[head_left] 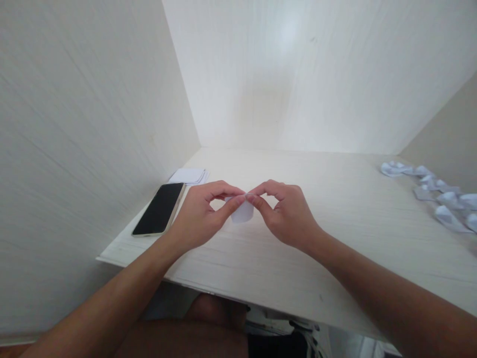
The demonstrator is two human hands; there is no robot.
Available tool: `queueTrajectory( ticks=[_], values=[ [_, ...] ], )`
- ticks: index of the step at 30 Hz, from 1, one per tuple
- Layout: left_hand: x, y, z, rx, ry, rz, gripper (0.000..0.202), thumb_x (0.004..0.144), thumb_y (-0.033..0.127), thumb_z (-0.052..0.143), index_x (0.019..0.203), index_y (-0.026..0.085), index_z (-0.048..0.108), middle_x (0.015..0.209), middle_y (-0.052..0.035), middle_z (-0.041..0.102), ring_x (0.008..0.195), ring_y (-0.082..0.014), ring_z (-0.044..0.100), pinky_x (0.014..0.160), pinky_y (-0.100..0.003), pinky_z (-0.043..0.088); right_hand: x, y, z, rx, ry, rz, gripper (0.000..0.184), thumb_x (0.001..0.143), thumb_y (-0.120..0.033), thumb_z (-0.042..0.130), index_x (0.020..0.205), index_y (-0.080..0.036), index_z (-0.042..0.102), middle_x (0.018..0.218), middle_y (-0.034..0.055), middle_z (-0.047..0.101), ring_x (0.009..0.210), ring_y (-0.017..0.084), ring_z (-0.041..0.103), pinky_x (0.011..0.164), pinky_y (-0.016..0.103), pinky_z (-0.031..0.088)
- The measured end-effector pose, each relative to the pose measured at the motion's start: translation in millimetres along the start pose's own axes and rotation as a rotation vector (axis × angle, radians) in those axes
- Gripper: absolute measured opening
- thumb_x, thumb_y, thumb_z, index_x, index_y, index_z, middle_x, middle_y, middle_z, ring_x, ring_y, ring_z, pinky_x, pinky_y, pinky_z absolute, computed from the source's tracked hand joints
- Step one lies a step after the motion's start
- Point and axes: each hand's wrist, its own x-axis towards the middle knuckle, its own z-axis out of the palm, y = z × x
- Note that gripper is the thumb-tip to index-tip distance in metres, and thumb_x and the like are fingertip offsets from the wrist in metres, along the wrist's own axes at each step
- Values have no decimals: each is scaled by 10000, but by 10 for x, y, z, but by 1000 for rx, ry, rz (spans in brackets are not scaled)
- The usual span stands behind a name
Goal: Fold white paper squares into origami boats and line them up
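Note:
A small piece of white paper [243, 213] is held above the middle of the desk, bent into a curve below my fingertips. My left hand [208, 206] pinches its upper edge between thumb and forefinger. From the other side, my right hand [285, 209] pinches the same edge, and the fingertips of both hands nearly meet. The fingers cover part of the paper, so its full shape is hidden.
A phone [159, 209] with a dark screen lies left of my left hand. Behind it rests a stack of white paper sheets [187, 175]. Several folded white paper pieces [449, 200] lie at the right. Pale walls [238, 99] enclose the white desk [298, 283].

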Motion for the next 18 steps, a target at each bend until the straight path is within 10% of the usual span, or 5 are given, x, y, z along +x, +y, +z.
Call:
queueTrajectory(
  ticks=[8, 18],
  values=[
    [37, 39, -12, 255, 19, 274, 168, 988, 242, 600, 856, 180, 683, 867, -34, 723, 813, -166, 645, 765, -300, 471, -20, 42, 39, -70, 71, -174, 117, 925, -187, 668, 820, -194, 721, 798, 16, 765, 740, 179, 647, 740, 326, 415],
    [3, 131, 89, 294, 163, 303, 144, 959, 182, 597, 818, 194, 626, 832, -23, 694, 777, -165, 628, 701, -306, 462, -52, 12, 86, -70, 182, -297, 121, 975, -181, 619, 897, -173, 712, 838, 26, 759, 788, 180, 645, 767, 327, 426]
  ],
)
